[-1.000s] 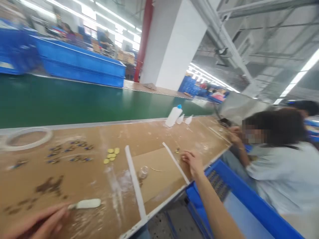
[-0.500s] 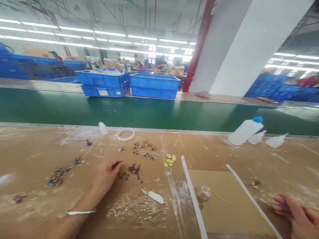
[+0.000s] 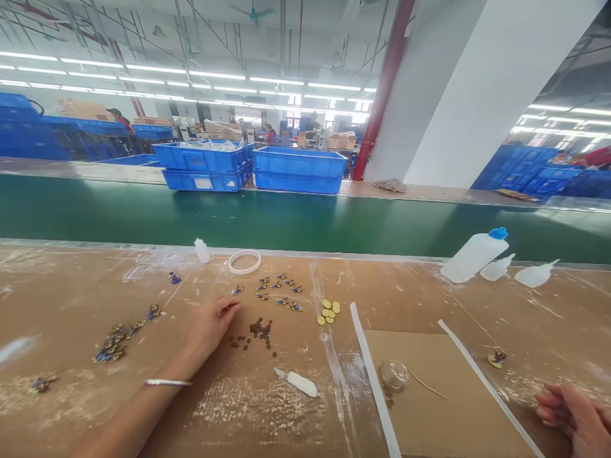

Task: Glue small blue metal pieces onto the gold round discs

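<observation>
My left hand (image 3: 210,331) reaches over the table with thumb and forefinger pinched together; whatever may be between them is too small to make out. Just right of its fingertips lies a scatter of small dark brown discs (image 3: 260,329). Beyond them are several small blue-and-gold figures (image 3: 281,285), with more in a heap (image 3: 111,343) to the left. My right hand (image 3: 575,413) rests low at the right edge, fingers curled in and their inside hidden. Nearest to it is a small figure on a yellow round base (image 3: 497,359). Several yellow discs (image 3: 328,312) lie mid-table.
A white glue tube (image 3: 300,383) lies in front. A clear cup (image 3: 394,376) and a thin stick (image 3: 427,384) sit on a cardboard sheet (image 3: 439,420) between white strips. A tape roll (image 3: 244,261) and white bottles (image 3: 475,257) stand near the green belt (image 3: 296,219). Blue crates (image 3: 300,170) are behind.
The view has tilted slightly, so everything sits a little lower and further right. My left hand stays pinched beside the brown discs, slightly nearer the figures. The right hand stays curled at the edge.
</observation>
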Motion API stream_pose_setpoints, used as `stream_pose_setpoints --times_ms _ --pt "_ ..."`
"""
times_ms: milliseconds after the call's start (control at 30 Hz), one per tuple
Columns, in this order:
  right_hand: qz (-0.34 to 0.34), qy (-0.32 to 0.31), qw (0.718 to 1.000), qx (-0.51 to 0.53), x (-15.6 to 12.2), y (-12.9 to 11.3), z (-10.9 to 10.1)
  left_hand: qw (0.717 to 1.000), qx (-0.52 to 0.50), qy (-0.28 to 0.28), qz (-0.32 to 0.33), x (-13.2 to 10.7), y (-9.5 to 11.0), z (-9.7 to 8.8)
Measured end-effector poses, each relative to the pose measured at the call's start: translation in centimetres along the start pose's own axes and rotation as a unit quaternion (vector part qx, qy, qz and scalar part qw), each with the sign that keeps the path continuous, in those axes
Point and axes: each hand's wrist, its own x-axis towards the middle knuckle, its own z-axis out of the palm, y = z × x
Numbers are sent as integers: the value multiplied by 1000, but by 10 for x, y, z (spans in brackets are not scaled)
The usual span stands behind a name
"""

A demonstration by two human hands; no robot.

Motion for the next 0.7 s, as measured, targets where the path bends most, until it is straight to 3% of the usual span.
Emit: stream_pose_setpoints --times_ms 300,533,700 --pt "65 -24 998 -15 -12 -23 4 985 40 -29 165 44 11 32" --pt "18 -30 999 14 -10 -18 4 970 64 -2 234 53 2 36" --pt "-16 -42 999 17 -11 -17 2 951 103 30 291 53 7 34"
